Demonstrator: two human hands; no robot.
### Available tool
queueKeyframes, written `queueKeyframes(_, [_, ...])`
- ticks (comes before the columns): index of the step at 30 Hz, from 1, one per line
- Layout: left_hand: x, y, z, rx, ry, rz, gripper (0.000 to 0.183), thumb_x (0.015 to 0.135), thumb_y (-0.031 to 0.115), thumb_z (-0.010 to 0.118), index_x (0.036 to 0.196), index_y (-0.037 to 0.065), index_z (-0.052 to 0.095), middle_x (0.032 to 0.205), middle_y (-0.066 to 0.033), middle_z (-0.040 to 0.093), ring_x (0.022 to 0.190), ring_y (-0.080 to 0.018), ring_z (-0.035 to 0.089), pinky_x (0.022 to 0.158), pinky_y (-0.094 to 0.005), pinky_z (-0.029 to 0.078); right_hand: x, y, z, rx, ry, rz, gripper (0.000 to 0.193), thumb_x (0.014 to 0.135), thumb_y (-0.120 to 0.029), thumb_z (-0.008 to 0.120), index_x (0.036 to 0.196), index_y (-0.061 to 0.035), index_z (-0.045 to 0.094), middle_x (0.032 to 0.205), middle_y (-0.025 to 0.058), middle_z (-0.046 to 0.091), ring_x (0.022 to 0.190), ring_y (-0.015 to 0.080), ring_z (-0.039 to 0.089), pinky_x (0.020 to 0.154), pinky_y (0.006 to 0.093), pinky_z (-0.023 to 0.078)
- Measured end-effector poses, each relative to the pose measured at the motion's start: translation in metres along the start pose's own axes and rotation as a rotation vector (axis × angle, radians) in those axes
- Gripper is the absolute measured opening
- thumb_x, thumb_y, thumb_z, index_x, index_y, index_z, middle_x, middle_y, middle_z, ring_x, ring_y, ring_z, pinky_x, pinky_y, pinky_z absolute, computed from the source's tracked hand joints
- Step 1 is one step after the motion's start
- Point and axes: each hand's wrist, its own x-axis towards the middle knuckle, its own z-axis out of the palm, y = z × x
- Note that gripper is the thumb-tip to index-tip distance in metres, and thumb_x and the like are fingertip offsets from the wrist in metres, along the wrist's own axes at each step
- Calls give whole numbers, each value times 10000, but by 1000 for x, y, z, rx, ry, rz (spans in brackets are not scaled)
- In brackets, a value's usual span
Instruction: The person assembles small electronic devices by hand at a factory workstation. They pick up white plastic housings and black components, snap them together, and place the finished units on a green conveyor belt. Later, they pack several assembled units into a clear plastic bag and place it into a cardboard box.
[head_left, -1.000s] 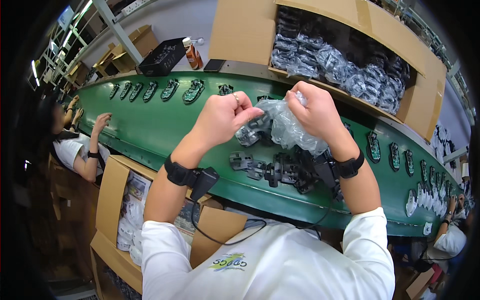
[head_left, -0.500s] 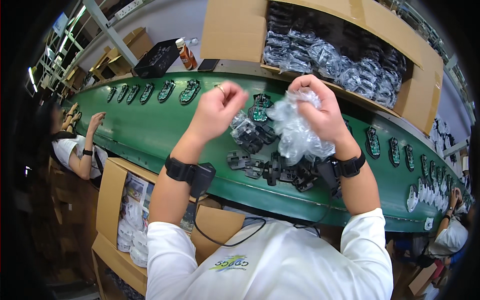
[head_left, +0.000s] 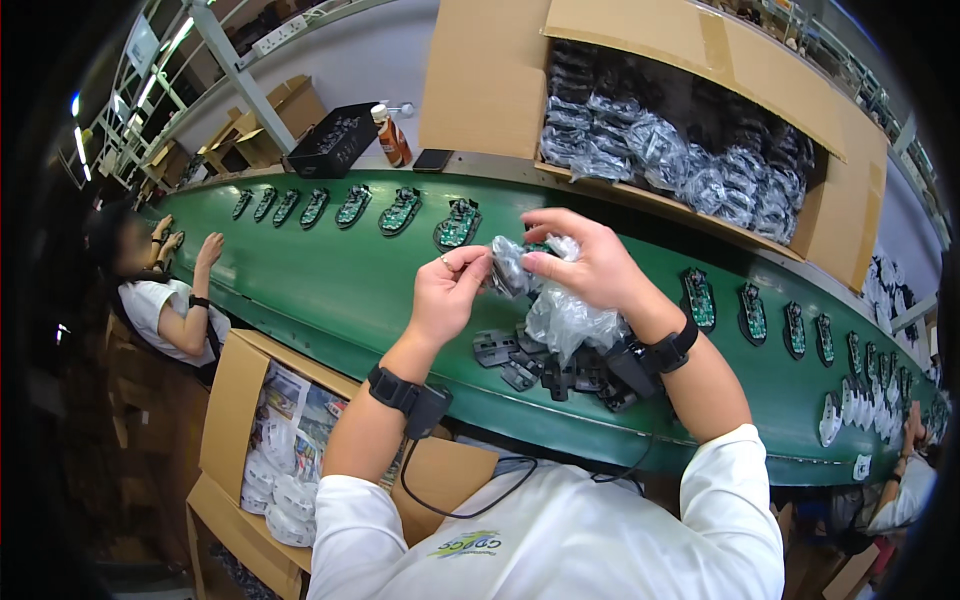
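Note:
My left hand point(head_left: 450, 295) is closed in a pinch at the left end of a dark part in clear plastic wrap point(head_left: 510, 268). Over the belt, my right hand point(head_left: 590, 262) grips a wad of crumpled clear plastic bags point(head_left: 572, 318), its thumb by the wrapped part. Below the wad lies a heap of black moulded plastic parts point(head_left: 557, 376), partly covered by the plastic. Just beyond my left hand sits a dark oval shell with a green circuit board point(head_left: 458, 224). A bit of green shows behind my right fingers, mostly hidden.
The green conveyor belt point(head_left: 330, 265) carries more board-fitted shells point(head_left: 400, 211) to both sides. A large carton point(head_left: 480, 90) of bagged dark parts stands behind it. A black bin point(head_left: 335, 140), bottle point(head_left: 391, 138) and phone point(head_left: 432, 160) line the far edge. Co-workers sit left and right.
My left hand has come down from an empty-looking pinch to the wrapped part. The right hand has moved lower and left with the plastic wad. The whole view has shifted slightly.

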Motion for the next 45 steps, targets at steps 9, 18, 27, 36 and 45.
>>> queueKeyframes(9, [-14, 19, 1, -234, 148, -142, 313, 1040, 144, 646, 1290, -45, 650, 1055, -44, 732, 858, -86, 675, 760, -247, 562, 8, -34, 27, -497, 75, -186, 160, 780, -96, 719, 930, -42, 707, 915, 171, 720, 869, 386, 694, 726, 460, 565])
queueKeyframes(18, [-25, 12, 0, 178, -7, -28, 320, 1014, 155, 631, 1253, -51, 684, 974, -47, 747, 953, -75, 669, 831, -261, 540, 14, -25, 26, -489, 13, -169, 176, 773, -46, 683, 948, -48, 664, 914, 177, 700, 872, 402, 681, 755, 488, 553])
queueKeyframes(27, [-12, 100, -17, 975, -312, -69, 217, 914, 97, 660, 1083, 49, 788, 1021, -224, 755, 850, -320, 742, 768, -362, 569, 25, -31, -14, -576, -285, -189, 175, 804, -62, 662, 975, -71, 698, 917, 158, 709, 905, 396, 681, 776, 474, 552])
queueKeyframes(36, [3, 95, -17, 738, -28, 349, 163, 931, 35, 665, 1043, 8, 780, 912, -172, 753, 728, -244, 709, 661, -328, 547, 17, -43, -16, -599, -119, -182, 161, 819, -77, 670, 977, -83, 704, 906, 158, 717, 894, 385, 693, 765, 466, 553])
queueKeyframes(45, [26, 90, 23, 5, -29, 227, 183, 1041, 73, 617, 1178, -29, 684, 1023, -48, 720, 857, -85, 670, 750, -240, 571, 20, -49, -13, -162, 104, -234, 211, 822, -151, 785, 924, -36, 641, 1084, 169, 695, 969, 290, 692, 791, 404, 533])
